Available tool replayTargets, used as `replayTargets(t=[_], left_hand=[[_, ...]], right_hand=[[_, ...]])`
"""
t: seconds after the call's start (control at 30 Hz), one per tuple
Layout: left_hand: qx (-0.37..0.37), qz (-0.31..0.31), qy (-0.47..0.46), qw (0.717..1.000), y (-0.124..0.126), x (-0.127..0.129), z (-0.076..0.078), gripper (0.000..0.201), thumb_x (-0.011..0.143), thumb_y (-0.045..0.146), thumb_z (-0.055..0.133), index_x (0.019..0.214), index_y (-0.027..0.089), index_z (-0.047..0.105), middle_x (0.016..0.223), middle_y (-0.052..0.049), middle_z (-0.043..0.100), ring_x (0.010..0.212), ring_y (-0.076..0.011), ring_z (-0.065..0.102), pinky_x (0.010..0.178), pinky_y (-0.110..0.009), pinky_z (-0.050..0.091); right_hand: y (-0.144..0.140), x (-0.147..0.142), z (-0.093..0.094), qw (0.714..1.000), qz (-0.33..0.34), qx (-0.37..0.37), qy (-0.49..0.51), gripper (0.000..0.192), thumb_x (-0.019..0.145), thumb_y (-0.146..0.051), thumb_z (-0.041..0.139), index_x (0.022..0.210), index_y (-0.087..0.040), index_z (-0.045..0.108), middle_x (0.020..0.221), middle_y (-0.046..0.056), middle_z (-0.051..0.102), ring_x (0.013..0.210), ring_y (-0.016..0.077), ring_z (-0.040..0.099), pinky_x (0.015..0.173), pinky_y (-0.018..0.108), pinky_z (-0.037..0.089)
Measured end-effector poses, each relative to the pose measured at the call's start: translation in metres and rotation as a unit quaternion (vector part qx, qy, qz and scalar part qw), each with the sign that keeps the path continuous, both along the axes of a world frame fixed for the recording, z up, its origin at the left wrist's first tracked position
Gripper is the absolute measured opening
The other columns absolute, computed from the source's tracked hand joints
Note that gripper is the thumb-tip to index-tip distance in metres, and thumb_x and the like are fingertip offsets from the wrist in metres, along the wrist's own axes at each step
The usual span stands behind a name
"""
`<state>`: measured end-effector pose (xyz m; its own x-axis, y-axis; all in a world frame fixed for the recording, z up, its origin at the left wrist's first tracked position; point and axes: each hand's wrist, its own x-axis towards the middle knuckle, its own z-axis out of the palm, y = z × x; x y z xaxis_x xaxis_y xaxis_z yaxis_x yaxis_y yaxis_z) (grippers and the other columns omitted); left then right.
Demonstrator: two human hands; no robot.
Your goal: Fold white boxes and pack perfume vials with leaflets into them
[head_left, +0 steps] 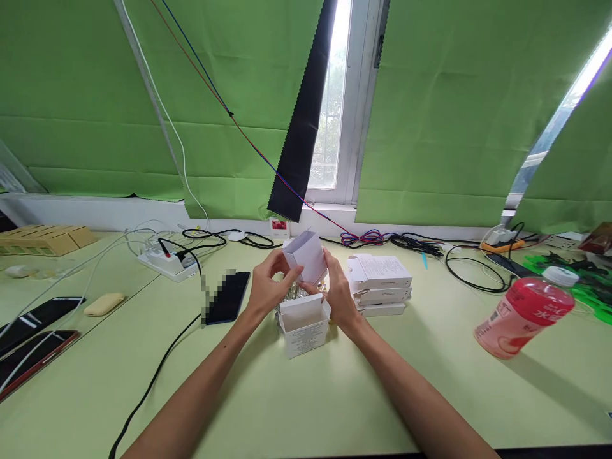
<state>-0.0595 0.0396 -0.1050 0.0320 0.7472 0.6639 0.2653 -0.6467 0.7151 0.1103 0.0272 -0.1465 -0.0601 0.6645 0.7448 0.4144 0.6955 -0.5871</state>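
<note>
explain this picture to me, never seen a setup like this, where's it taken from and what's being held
There's no machine: a person works with their bare hands, a left hand and a right hand. A camera on their head took this picture, looking forward and down. Both hands hold a tilted white box, behind an open white box on the pale green table. To the right are a stack of white boxes and a pink bottle; to the left, a dark phone.

Illegibly small print [306,342] on front box [306,331]
</note>
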Motion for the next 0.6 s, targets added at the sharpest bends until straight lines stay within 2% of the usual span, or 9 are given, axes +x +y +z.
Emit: replayTargets(t=[0.1,0.33,0.6], left_hand=[[0.012,0.011,0.011,1.000,-0.004,0.001,0.002,0.032,0.080,0.039,0.074,0.104,0.019,0.065,0.080,0.000,0.067,0.067,-0.0139,0.062,0.066,-0.028,0.056],[0.058,0.024,0.022,0.998,-0.006,-0.001,-0.001,0.045,0.081,0.037,0.074,0.120,0.020,0.059,0.078,0.002,0.065,0.062,-0.0110,0.060,0.062,-0.025,0.054],[0.075,0.007,0.018,0.997,-0.006,-0.003,-0.003,0.051,0.084,0.035,0.072,0.130,0.023,0.055,0.090,0.000,0.068,0.065,-0.0100,0.063,0.065,-0.024,0.056]], right_hand=[[-0.002,0.000,-0.001,1.000,-0.008,0.005,-0.019,0.081,0.095,-0.033,0.065,0.162,-0.022,0.021,0.155,0.019,0.046,0.146,0.0297,0.044,0.117,0.052,0.044],[-0.002,-0.001,-0.010,1.000,-0.004,0.010,-0.028,0.089,0.095,-0.034,0.064,0.164,-0.027,0.008,0.161,0.016,0.039,0.149,0.0312,0.039,0.118,0.052,0.043],[-0.003,-0.002,-0.012,0.999,-0.003,0.015,-0.038,0.086,0.098,-0.037,0.061,0.165,-0.024,0.009,0.161,0.018,0.038,0.150,0.0311,0.039,0.119,0.052,0.041]])
